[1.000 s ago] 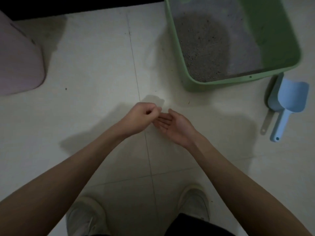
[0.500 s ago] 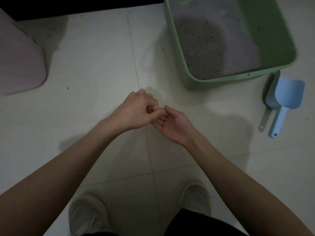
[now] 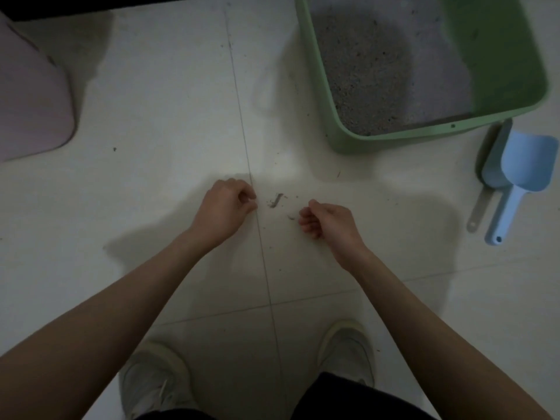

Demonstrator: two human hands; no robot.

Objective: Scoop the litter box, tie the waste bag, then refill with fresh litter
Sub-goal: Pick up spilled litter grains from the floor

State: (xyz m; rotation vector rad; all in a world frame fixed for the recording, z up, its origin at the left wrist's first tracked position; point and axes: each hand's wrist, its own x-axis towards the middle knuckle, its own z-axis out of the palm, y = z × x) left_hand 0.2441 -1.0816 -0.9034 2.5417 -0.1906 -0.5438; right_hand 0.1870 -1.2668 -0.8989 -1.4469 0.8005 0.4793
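- The left hand [image 3: 224,206] was curled into a loose fist above the pale tiled floor [image 3: 151,116], fingers drawn in against the palm; nothing could be seen in its grasp.
- The right hand [image 3: 325,219] hung a short way to the side of it, fingers bent inward and thumb raised, the two hands apart and not touching; whether it held anything could not be told.
- Between the hands, a few grey scraps of debris [image 3: 277,200] lay on the floor, short of the litter box.
- The green litter box [image 3: 333,116] stood beyond the right hand, its near corner closest to the debris, with grey litter [image 3: 363,71] spread across its bottom.
- Just beside the litter box's near right corner lay a blue scoop [image 3: 521,168], nested against a second, greyer scoop [image 3: 488,177], both handles pointing back toward the person.
- Far from the litter box, at the opposite edge, stood a pinkish bin [image 3: 33,101].
- Two light shoes [image 3: 348,353] were planted below the forearms.
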